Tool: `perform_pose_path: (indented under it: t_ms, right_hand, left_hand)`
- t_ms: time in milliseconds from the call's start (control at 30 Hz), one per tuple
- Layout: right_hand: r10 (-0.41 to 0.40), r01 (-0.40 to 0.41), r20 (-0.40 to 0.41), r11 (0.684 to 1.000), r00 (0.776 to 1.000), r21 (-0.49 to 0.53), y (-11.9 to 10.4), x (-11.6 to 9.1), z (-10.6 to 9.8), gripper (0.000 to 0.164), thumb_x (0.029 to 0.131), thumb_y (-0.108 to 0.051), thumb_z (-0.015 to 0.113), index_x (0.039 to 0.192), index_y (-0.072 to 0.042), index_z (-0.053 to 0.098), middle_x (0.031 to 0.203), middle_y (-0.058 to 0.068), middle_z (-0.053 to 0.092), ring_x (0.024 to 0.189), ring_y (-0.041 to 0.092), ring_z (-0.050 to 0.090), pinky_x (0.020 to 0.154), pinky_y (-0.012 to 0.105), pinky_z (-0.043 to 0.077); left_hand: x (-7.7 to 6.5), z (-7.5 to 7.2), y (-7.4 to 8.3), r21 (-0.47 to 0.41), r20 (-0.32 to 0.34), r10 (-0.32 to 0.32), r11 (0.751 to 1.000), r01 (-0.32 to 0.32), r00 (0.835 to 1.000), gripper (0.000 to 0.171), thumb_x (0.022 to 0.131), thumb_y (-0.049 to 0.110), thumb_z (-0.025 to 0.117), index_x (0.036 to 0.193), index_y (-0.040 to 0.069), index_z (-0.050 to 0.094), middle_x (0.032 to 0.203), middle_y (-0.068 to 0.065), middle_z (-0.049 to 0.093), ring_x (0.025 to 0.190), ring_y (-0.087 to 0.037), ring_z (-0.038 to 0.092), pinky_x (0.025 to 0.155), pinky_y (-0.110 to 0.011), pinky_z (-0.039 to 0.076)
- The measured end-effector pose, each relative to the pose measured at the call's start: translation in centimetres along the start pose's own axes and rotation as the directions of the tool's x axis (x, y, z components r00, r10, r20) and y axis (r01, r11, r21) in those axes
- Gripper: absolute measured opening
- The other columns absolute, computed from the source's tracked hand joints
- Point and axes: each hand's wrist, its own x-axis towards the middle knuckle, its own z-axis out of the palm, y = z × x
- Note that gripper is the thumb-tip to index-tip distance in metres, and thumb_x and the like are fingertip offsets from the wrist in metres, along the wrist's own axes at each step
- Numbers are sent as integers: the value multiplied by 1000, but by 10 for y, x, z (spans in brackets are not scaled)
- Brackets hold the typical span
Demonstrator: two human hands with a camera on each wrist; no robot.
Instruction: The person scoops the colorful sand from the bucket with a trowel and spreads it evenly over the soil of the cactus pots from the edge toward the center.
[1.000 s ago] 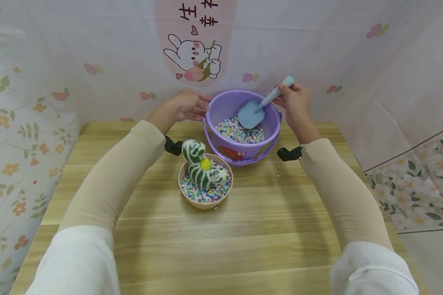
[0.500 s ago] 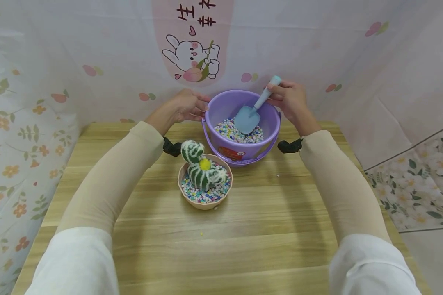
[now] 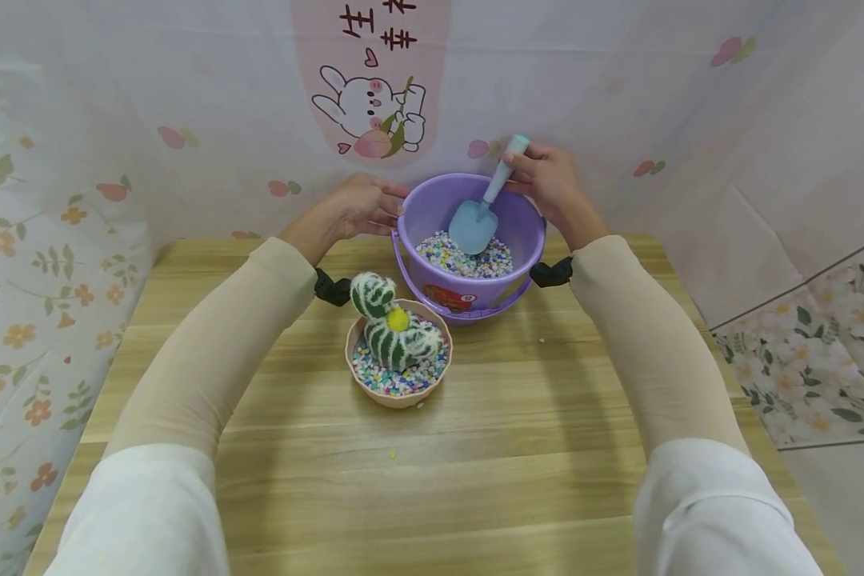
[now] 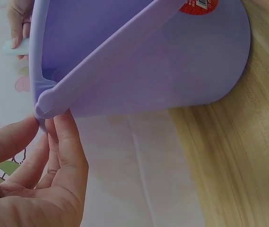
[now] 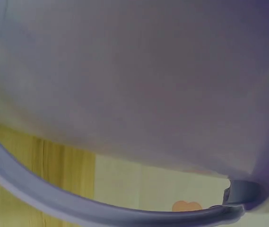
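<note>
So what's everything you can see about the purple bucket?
The bucket is round, purple and plastic-looking, with a red label and a purple handle lowered in front. It stands upright near the back of the table, holding small multicoloured beads. The left hand grips its rim by the handle joint; a blue scoop reaches inside.

Head view high, facing forward-down; left wrist close, right closer; both share purple bucket (image 4: pixel 172 66).

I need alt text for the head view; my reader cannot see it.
The right hand holds a light blue shovel inside a purple bucket of multicoloured pebbles, while the left hand grips the bucket. Nearer the viewer, on the wooden table, a fuzzy cactus sits in a peach bowl of similar pebbles.
</note>
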Motion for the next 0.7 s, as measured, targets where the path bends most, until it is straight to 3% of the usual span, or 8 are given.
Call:
perform_pose_path:
  t_ms: [133,300,400,533,700]
  right_hand:
    - [-19,19,23,1000,1000,-16,1,1,3,37,88,-6,70,122,5,61,110,16,67,96,23,68,94,39,53]
    - [-5,18,93,991,996,-135,2,-2,6,37,91,-5,67,123,10,58,106,15,68,95,23,67,91,33,55]
    - [-7,47,165,970,986,-239,3,-8,12,35,94,-7,63,123,11,57,111,17,66,95,21,67,86,31,56]
    - [9,84,255,933,967,-350,4,-16,19,26,97,-11,60,116,7,59,115,16,66,100,20,66,94,38,53]
    - [6,80,258,943,966,-324,10,-20,17,17,98,-9,57,106,6,60,110,17,68,96,20,67,90,38,55]
  left_hand:
    - [-2,0,0,0,0,4,1000,-4,1000,48,94,0,57,141,10,51,123,-16,59,97,-24,63,90,-34,54]
    - [-3,1,0,-4,4,10,1000,-10,1000,47,94,-1,56,140,9,51,123,-16,58,98,-25,63,90,-34,54]
    - [-3,1,0,-6,5,14,1000,-14,1000,47,94,-2,56,140,8,52,121,-16,58,96,-24,62,89,-33,55]
    - [-3,2,0,2,-5,19,1000,-19,1000,48,93,-3,56,140,8,52,119,-16,58,91,-23,62,85,-31,56]
    - [-3,2,0,7,-13,21,1000,-21,1000,47,94,-4,54,140,7,52,117,-15,58,88,-21,61,84,-30,56]
